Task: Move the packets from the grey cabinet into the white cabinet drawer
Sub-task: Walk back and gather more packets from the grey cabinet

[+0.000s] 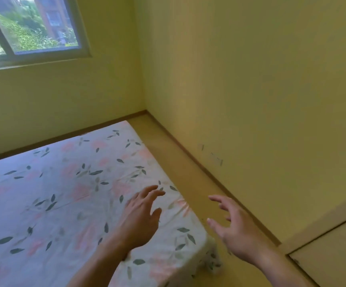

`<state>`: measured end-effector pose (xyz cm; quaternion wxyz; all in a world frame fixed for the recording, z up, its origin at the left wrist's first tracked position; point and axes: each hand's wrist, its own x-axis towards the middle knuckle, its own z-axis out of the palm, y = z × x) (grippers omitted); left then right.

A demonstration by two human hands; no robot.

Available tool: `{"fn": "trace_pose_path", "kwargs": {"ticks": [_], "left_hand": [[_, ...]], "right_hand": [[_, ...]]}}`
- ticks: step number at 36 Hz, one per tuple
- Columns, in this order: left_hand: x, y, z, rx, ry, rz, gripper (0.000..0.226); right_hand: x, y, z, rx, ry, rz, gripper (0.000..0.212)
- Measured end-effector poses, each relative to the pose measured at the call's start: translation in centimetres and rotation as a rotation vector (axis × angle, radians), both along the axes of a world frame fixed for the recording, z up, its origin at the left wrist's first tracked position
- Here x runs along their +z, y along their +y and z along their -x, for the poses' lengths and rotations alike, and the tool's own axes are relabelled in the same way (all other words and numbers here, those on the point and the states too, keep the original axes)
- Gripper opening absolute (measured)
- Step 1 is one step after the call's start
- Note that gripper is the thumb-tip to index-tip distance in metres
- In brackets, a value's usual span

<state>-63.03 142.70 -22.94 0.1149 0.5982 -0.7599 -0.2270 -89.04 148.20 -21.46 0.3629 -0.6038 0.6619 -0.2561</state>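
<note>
Reaching over bed (60, 193): empty hands, left hand (140, 216), right hand (233, 228).

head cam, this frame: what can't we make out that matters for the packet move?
- Grey cabinet, white cabinet drawer, packets: none in the head view, so progress can't be judged.
- Panel at lower right: cut by the frame edge; door or cabinet, can't tell.
- Bed: left and near sides cropped.
- Left hand and right hand: motion-blurred, fingers spread, holding nothing.
- Marks on the wall: too small to identify.
</note>
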Motion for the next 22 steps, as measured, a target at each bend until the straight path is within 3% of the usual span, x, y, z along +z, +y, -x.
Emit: {"fn": "trace_pose_path", "kwargs": {"ticks": [11,22], "left_hand": [[3.5,-15.5,18.8,-0.184,0.074,0.070,0.046],[1.5,-29.1,28.6,0.042,0.030,0.013,0.046]], "right_hand": [[1.1,-12.9,15.3,-0.132,-0.064,0.000,0.044],[-1.6,-31.1,27.9,0.065,-0.034,0.074,0.045]]}}
